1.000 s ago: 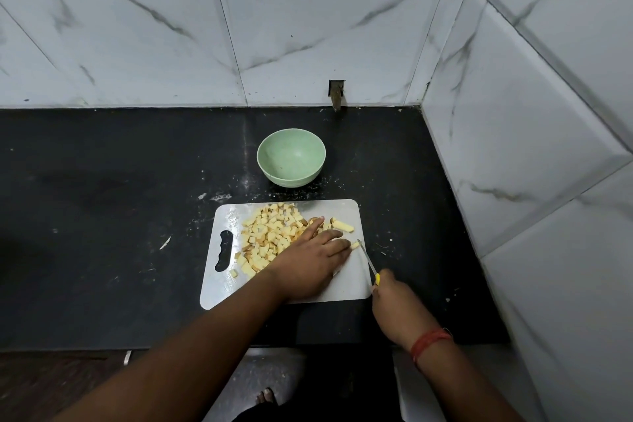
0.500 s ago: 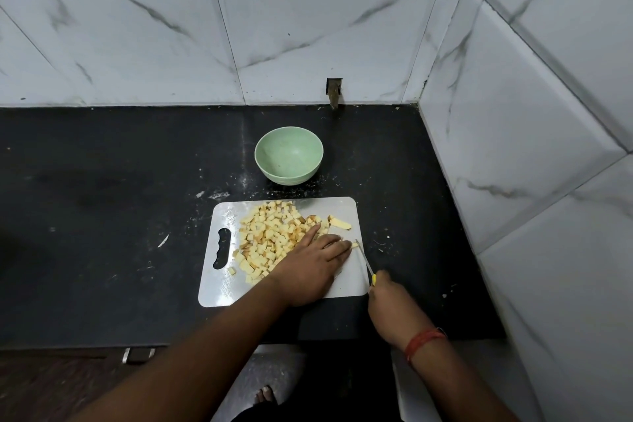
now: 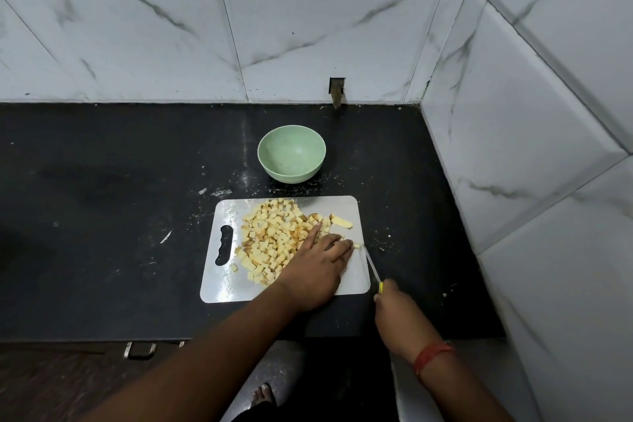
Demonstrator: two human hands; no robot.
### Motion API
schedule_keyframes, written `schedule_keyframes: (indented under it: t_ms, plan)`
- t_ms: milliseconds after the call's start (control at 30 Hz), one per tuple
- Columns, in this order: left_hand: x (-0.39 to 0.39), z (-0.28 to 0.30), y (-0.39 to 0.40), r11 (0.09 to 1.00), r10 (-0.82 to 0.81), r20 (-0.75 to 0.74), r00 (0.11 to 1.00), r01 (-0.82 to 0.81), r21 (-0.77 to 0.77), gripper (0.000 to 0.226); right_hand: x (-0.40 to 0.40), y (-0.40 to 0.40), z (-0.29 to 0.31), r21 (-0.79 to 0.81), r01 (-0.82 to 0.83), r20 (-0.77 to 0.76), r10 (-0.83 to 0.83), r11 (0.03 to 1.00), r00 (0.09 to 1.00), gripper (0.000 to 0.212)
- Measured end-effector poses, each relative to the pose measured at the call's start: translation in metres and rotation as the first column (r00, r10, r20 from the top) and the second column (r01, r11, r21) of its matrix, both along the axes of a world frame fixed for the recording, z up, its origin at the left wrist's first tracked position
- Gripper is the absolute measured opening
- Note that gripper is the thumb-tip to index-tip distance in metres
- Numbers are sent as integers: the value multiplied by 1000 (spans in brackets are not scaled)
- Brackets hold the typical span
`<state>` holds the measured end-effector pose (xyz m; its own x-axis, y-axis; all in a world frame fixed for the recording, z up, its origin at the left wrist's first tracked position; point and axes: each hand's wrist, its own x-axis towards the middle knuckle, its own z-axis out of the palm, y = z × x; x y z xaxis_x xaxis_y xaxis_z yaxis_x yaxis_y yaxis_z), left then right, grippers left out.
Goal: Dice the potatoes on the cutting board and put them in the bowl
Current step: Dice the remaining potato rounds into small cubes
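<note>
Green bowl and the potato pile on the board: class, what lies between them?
In the head view, between the green bowl and the potato pile lie only a dusty strip of black counter and the cutting board edge.

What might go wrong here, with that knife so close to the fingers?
The knife blade lies just right of the left hand fingertips, so a slip could nick them. Potato cubes sit near the cutting board edges and may scatter onto the counter. The bowl looks empty; sweeping the pile across may spill some.
</note>
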<state>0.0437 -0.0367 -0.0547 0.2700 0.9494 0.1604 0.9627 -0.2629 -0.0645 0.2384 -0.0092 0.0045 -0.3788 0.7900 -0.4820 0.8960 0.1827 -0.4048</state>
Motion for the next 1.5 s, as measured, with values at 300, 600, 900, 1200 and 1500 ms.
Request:
schedule_keyframes:
  t_ms: [300,600,900,1200,1500]
  plan:
    - [2,0,-1,999,25,6,1000,-25,-32,57,-24,6,10,-57,11,83,-6,998,996,22]
    - [6,-2,-3,998,50,19,999,-49,-26,53,-20,0,4,-93,13,129,-1,996,992,24]
    - [-2,-6,-9,998,68,69,995,-69,9,51,-8,-8,10,7,31,-33,-31,999,999,9]
    - [-3,-7,-8,999,46,22,999,-46,16,46,-23,1,9,-13,-1,34,2,1000,999,4]
    - [-4,-7,-6,999,39,55,998,-40,29,46,-26,1,7,-19,-8,59,10,1000,998,11]
